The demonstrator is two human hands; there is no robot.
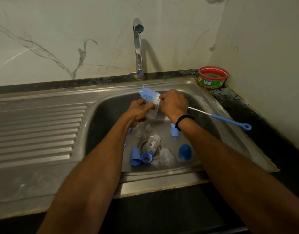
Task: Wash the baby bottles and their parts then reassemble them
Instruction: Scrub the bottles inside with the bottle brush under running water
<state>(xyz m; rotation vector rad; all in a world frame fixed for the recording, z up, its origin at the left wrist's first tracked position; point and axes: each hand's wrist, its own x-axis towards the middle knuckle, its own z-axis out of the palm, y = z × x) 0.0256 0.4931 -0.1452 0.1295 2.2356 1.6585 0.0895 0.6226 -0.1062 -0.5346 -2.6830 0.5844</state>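
Note:
My left hand [140, 110] grips a clear baby bottle [152, 114] over the steel sink [211, 115]. My right hand [174, 103] holds a blue bottle brush [149, 96] near its bristle head, which sits just above the bottle under a thin stream of water. The brush's blue handle [231, 122] sticks out to the right. On the sink floor lie two more clear bottles [153, 144] [167, 157], clear teats [147, 129], blue caps [185, 152] [135, 156] [174, 130] and a blue collar ring [146, 158].
The chrome tap [138, 48] runs at the back of the sink. A ribbed draining board [35, 132] lies to the left. A red and green tub of dish soap [212, 77] stands on the dark counter at the back right corner, by the marble wall.

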